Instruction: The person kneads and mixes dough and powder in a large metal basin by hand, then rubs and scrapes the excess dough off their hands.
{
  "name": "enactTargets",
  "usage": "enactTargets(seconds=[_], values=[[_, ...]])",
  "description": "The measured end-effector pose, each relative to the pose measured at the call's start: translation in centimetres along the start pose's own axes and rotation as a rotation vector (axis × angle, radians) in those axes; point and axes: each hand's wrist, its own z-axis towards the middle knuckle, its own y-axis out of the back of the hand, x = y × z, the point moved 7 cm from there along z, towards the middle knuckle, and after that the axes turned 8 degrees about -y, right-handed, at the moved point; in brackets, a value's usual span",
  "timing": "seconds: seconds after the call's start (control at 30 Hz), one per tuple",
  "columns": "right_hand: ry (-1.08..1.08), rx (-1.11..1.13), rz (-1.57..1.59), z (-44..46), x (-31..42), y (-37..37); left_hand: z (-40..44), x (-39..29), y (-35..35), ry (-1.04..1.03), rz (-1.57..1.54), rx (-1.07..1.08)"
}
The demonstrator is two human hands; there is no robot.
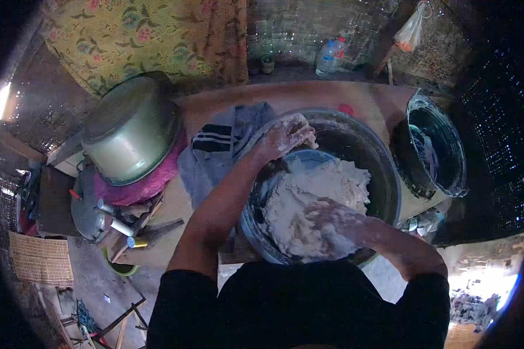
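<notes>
A large dark basin stands on the table in front of me, with a mass of pale, floury dough in it. Part of a blue bowl shows behind the dough. My left hand, coated with flour, is at the basin's upper left side with its fingers curled; what they hold, if anything, is hidden. My right hand presses into the dough, its fingers spread and partly sunk in it.
A grey cloth lies left of the basin. Farther left, a big metal pot rests on a pink towel. At the right stands a dark bucket. Plastic bottles stand by the back wall.
</notes>
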Motion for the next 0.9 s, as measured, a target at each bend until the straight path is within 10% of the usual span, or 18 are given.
enactTargets(seconds=[0.37, 0.43, 0.5, 0.63, 0.8, 0.9], values=[[-0.737, -0.800, 0.721, -11.3, -4.2, -1.6, -1.0, 0.5, -2.6, 0.083, 0.252, 0.251], [-0.986, -0.427, 0.044, -7.3, -4.5, -0.3, -1.0, -3.2, -1.5, 0.150, 0.323, 0.230], [-0.727, -0.200, -0.494, -4.5, -5.3, -0.3, -1.0, -3.3, -1.6, 0.040, 0.299, 0.242], [-0.758, -0.584, -0.305, -2.0, -14.4, 2.5, -1.1, -0.7, -1.9, -0.016, 0.314, 0.187], [-0.568, -0.422, 0.693, 3.0, -25.5, 0.3, 0.6, -1.4, -0.6, -0.010, 0.346, 0.110], [-1.053, -0.040, 0.687, 6.0, -23.0, 1.7, 0.9, 0.2, -0.6, 0.045, 0.334, 0.090]])
